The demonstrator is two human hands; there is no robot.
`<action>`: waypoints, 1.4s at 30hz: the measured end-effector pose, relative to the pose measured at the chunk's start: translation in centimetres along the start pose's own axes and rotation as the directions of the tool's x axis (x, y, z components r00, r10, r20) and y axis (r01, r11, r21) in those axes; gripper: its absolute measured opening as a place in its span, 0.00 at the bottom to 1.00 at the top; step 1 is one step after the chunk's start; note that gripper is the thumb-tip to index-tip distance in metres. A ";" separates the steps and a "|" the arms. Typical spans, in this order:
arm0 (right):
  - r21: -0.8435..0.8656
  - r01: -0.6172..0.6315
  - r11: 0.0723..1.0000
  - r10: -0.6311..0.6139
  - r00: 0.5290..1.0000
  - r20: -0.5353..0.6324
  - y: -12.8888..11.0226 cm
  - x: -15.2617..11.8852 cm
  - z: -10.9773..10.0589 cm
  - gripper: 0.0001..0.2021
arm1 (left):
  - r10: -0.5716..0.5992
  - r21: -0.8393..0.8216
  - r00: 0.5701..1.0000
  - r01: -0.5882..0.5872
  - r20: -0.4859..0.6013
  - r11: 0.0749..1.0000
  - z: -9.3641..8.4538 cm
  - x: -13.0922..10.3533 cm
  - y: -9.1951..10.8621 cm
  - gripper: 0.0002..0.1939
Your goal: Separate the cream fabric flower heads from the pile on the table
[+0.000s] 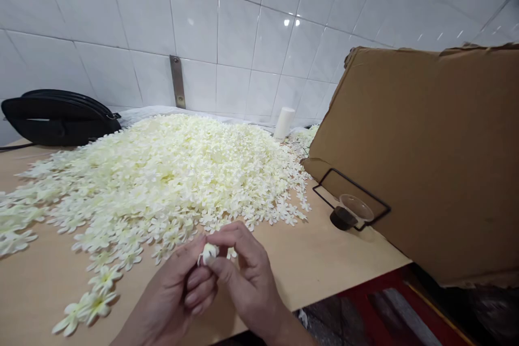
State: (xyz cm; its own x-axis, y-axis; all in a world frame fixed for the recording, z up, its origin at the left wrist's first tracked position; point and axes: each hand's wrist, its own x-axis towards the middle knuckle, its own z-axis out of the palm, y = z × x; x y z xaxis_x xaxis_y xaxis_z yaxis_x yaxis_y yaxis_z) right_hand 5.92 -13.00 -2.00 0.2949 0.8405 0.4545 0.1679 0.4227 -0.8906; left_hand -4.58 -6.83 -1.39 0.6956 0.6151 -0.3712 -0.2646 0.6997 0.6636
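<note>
Close to the table's front edge, my left hand (178, 284) and my right hand (247, 275) meet, both closed. Between their fingertips is a small white artificial flower (209, 253), its petals bunched together. Fingers of both hands hide part of it, and I cannot see a stem. Just beyond my hands spreads a large heap of pale yellow-white artificial flowers (194, 173). A few loose blossoms (95, 304) lie to the left of my left hand.
A brown cardboard box (421, 162) stands at the right. Before it are a black wire frame (357, 188), a clear plastic cup (357, 207) and a dark round piece (343, 218). A white cylinder (284, 123) stands behind the heap; a black bag (60, 119) lies at left.
</note>
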 end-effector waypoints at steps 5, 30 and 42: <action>0.239 -0.296 0.925 0.325 0.941 -0.094 1.4 0.0 -0.2 0.11 | 0.259 0.211 0.966 -0.254 0.003 0.944 -0.2 0.7 -0.7 0.19; 0.679 -0.440 0.588 0.534 0.842 0.083 2.2 1.0 0.9 0.08 | 0.327 0.305 0.941 -0.337 0.082 0.891 -1.2 0.4 -0.9 0.11; 0.471 -0.382 0.795 0.472 0.878 -0.084 2.4 0.6 1.3 0.09 | 0.261 0.204 0.964 -0.248 -0.042 0.947 -1.0 0.7 -0.4 0.08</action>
State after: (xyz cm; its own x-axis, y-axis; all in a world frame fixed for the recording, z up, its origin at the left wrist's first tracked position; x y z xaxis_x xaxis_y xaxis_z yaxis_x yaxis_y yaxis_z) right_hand 5.30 -11.08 -3.92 0.4170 0.9087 -0.0199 -0.4227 0.1745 -0.8893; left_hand -4.65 -6.31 -2.62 0.5740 0.7911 -0.2116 -0.2866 0.4361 0.8530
